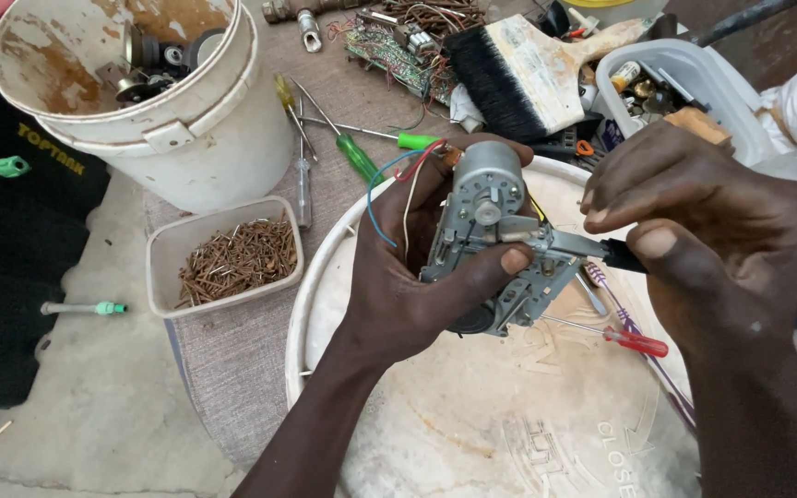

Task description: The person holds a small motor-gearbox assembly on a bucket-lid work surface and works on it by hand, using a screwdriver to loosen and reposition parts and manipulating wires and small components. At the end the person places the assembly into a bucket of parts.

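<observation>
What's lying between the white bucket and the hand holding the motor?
Screwdrivers with green and yellow handles, on grey cloth between the bucket and left hand; head view.

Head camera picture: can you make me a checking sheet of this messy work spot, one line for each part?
Surface: round white lid lying on grey cloth, used as a work tray.
Job's things: grey metal motor assembly held over the lid; black-handled tool touching its side.
Clutter: white bucket of metal parts, tub of small nails, green screwdriver, red screwdriver, paintbrush, circuit board, clear box of bits.
Hands: left hand has a grip around the assembly; right hand pinches the tool.
Cables: blue, red and white wires loop off the assembly.
Surroundings: concrete floor, black bag.
</observation>
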